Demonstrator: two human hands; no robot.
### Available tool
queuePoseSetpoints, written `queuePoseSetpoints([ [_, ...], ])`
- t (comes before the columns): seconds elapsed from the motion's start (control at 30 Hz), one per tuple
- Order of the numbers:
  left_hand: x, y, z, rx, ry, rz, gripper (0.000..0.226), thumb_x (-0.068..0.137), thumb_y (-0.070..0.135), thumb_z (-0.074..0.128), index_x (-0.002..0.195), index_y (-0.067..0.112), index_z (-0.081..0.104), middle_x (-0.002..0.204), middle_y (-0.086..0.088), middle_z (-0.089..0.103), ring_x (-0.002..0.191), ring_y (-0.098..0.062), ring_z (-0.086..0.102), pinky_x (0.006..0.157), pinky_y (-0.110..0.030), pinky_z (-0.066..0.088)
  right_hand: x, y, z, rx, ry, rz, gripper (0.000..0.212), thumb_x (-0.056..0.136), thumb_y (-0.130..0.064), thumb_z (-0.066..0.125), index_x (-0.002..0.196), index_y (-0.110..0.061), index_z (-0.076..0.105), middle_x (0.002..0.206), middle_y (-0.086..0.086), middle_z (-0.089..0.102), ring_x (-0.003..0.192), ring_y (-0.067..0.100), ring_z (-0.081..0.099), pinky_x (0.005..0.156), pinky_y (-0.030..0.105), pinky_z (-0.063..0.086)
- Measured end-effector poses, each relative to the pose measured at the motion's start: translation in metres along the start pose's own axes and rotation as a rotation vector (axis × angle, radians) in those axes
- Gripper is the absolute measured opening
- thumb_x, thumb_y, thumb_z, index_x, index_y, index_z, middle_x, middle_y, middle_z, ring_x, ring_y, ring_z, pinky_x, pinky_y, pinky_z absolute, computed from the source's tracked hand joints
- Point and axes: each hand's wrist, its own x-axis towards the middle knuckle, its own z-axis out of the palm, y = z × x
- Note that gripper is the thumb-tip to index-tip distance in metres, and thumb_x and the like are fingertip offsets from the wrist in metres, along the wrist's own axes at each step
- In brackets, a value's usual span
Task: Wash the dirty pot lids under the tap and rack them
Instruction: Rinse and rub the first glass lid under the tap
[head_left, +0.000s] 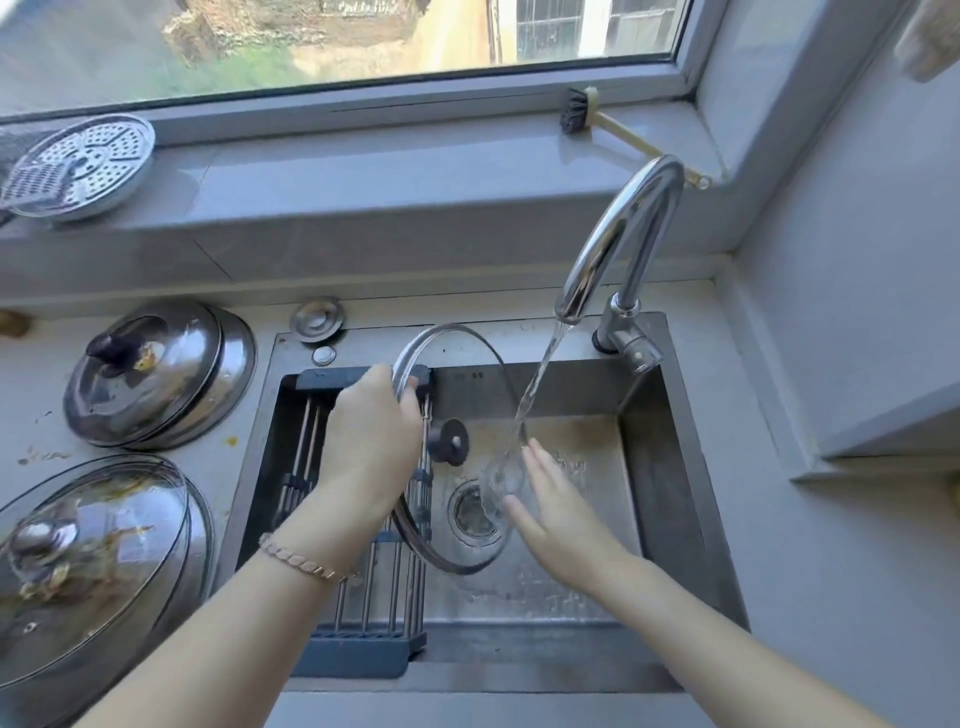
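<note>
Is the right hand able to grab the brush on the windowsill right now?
Probably yes. The right hand is open and holds nothing, and the brush lies bare on the windowsill; only the tap arches in front of its handle end.

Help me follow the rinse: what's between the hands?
Between left hand and right hand: the glass lid with its black knob, in the head view.
</note>
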Motion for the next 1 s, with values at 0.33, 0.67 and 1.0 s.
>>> queuePoseSetpoints([
  [0.33,-0.049,-0.003,0.031,-0.452,-0.052,-0.241,0.028,0.093,0.021,0.049,0.072,0.003,0.053,0.067,-0.017,0.062,0.065,-0.039,0.065,0.053,-0.055,0.054,0.049,-0.047,0.004,-0.038,0.303,-0.101,0.076,0.085,-0.058,0.002,0.148,-0.017,-0.007,0.150,-0.008,-0.022,0.140,0.005,-0.019,0.114,0.029,-0.013],
  [0.67,-0.040,-0.001,0.021,-0.684,-0.057,-0.328,0.019,0.096,0.016,0.047,0.084,0.004,0.055,0.074,-0.018,0.068,0.054,-0.027,0.068,0.037,-0.029,0.051,0.036,-0.018,-0.022,-0.274,0.183,-0.245,0.078,0.077,-0.061,-0.003,0.144,-0.022,-0.012,0.145,-0.013,-0.024,0.140,0.006,-0.021,0.117,0.034,-0.011],
  [1.0,-0.044,0.001,0.022,-0.737,-0.089,-0.326,0.019,0.094,0.018,0.051,0.083,0.004,0.057,0.076,-0.021,0.067,0.053,-0.025,0.068,0.036,-0.030,0.051,0.050,-0.033,-0.032,-0.282,0.233,-0.292,0.078,0.080,-0.058,0.002,0.149,-0.022,0.001,0.156,-0.009,-0.007,0.143,0.007,-0.013,0.115,0.029,-0.009],
])
